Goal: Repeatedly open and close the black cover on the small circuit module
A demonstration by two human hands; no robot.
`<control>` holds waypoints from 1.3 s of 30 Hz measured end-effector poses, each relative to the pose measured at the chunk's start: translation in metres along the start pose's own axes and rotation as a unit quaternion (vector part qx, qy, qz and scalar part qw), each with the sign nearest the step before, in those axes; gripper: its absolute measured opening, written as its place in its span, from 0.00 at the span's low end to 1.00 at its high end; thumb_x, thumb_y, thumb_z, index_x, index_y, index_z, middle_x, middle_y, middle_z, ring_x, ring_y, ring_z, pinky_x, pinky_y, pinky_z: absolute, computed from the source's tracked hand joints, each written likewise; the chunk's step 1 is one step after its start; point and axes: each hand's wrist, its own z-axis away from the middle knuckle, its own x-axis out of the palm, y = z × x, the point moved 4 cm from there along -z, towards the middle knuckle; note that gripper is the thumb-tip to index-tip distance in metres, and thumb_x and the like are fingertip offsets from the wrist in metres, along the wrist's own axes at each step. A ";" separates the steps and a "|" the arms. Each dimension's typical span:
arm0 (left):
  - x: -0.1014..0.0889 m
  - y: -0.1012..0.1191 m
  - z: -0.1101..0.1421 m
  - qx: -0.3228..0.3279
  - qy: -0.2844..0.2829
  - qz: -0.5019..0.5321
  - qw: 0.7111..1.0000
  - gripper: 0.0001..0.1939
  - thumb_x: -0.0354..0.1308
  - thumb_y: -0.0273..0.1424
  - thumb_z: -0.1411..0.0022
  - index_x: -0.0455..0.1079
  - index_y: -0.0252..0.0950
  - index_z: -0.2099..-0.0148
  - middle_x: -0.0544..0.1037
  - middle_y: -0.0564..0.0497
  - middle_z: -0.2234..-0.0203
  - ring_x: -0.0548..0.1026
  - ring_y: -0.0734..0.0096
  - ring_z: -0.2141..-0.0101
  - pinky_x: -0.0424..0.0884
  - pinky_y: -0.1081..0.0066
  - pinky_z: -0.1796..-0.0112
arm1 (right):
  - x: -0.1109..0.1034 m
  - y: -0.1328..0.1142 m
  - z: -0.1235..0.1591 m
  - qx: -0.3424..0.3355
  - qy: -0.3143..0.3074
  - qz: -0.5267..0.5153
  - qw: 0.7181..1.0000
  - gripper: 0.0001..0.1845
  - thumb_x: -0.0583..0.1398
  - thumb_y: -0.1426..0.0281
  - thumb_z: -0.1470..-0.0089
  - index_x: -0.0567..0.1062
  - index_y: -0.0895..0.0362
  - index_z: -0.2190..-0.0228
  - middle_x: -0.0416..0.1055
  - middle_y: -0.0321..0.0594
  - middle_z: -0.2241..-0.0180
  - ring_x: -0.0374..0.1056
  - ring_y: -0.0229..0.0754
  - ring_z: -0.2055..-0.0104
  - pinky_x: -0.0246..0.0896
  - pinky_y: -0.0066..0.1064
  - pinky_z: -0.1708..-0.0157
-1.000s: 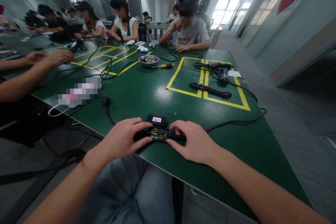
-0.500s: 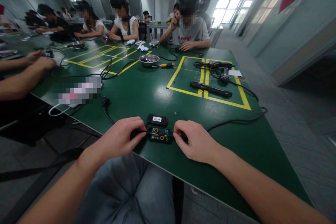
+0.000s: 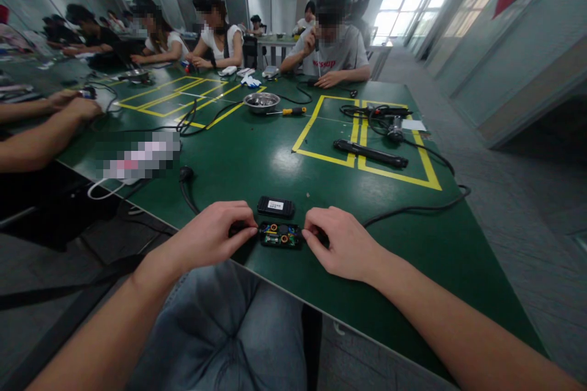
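Note:
A small black case with a green circuit board (image 3: 279, 236) lies open on the table near its front edge. Copper-coloured coils and thin wires show on the board. At the case's left end my left hand (image 3: 224, 231) is closed in a pinch on the black cable there. My right hand (image 3: 337, 241) pinches the cable at the opposite end, its fingers partly hiding it. Just behind the case, apart from it, lies the black ribbed cover (image 3: 276, 206) with a white label.
A power plug (image 3: 186, 174) lies left of my hands. Farther back are a metal bowl (image 3: 261, 102), a yellow-handled screwdriver (image 3: 293, 111) and a long black part (image 3: 370, 153) inside yellow tape. A co-worker's hands (image 3: 76, 104) work at the left; another person sits opposite.
My hands have drawn outward from the sides of the circuit board case to the cables at its ends. The neighbour's hands at the left have moved farther left and lower.

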 end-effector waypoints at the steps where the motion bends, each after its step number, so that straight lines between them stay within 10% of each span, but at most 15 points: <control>1: -0.001 0.000 -0.001 0.001 -0.007 -0.005 1.000 0.10 0.58 0.29 0.26 0.76 0.37 0.63 0.79 0.50 0.68 0.76 0.68 0.68 0.67 0.71 0.66 | 0.000 0.000 0.000 -0.001 0.000 0.001 1.000 0.08 0.59 0.74 0.36 0.68 0.54 0.69 0.70 0.36 0.71 0.63 0.42 0.70 0.56 0.35 0.64; 14: 0.005 -0.006 -0.029 0.040 0.065 -0.073 0.994 0.16 0.58 0.31 0.24 0.82 0.43 0.40 0.82 0.42 0.40 0.79 0.54 0.42 0.75 0.53 0.40 | 0.001 -0.001 -0.002 -0.017 0.018 0.008 1.000 0.10 0.60 0.75 0.37 0.68 0.53 0.70 0.69 0.37 0.71 0.64 0.44 0.68 0.56 0.36 0.64; 39: 0.017 0.020 -0.006 0.078 -0.001 -0.035 0.996 0.17 0.59 0.29 0.22 0.80 0.45 0.37 0.83 0.44 0.45 0.79 0.57 0.47 0.77 0.58 0.45 | 0.000 0.001 -0.002 -0.004 0.028 -0.007 1.000 0.10 0.59 0.76 0.36 0.67 0.53 0.70 0.69 0.39 0.70 0.64 0.46 0.65 0.57 0.37 0.64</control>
